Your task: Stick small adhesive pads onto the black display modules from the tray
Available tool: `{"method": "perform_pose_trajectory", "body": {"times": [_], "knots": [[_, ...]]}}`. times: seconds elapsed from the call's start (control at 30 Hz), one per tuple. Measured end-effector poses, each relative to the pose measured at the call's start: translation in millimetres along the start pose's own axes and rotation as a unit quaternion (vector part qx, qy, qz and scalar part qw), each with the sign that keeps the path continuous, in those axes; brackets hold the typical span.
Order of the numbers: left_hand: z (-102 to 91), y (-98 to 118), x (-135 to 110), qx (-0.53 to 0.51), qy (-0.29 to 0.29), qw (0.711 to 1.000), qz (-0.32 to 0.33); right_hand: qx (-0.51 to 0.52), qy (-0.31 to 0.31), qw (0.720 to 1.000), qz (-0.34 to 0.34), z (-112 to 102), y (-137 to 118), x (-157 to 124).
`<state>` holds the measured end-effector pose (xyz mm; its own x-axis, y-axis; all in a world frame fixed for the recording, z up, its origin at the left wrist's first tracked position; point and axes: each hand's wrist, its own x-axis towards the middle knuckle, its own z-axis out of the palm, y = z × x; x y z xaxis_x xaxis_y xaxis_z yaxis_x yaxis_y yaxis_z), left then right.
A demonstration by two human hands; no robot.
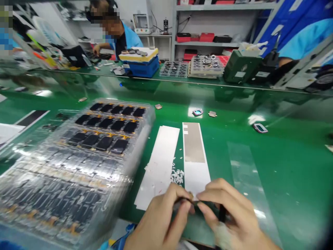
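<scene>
My left hand [166, 215] is closed, thumb and forefinger pinching a small dark part [191, 200] with a tan end, probably a small screen with its flex cable. Opposite it, my right hand [231, 211] pinches the near right edge of the same part. A black stick-like thing [222, 213] shows beneath the right fingers; its kind is unclear. Just beyond both hands lies a white backing strip [196, 173] with a grey-tan adhesive area. White paper strips [161, 156] lie to its left, and small white scraps [177, 176] are scattered between them.
Stacked clear plastic trays [142, 139] of small black screens fill the left. Small watch-like pieces [198, 112] dot the green table [293, 166]. A transparent film strip [244, 166] lies on the right. Beyond the ledge are a blue box [145, 67], parts trays [173, 69] and a co-worker [127, 36].
</scene>
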<state>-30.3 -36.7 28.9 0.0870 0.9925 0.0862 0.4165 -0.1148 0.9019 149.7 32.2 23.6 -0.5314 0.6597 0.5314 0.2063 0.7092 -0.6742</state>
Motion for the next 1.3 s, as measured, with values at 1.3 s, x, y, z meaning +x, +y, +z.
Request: {"method": "perform_pose_trajectory", "body": {"times": [1.3], "knots": [[20.9,-29.8,19.1,-0.08,-0.109,0.989,-0.055,0.077,-0.043,0.948,0.307,19.7,38.5,18.0]]}}
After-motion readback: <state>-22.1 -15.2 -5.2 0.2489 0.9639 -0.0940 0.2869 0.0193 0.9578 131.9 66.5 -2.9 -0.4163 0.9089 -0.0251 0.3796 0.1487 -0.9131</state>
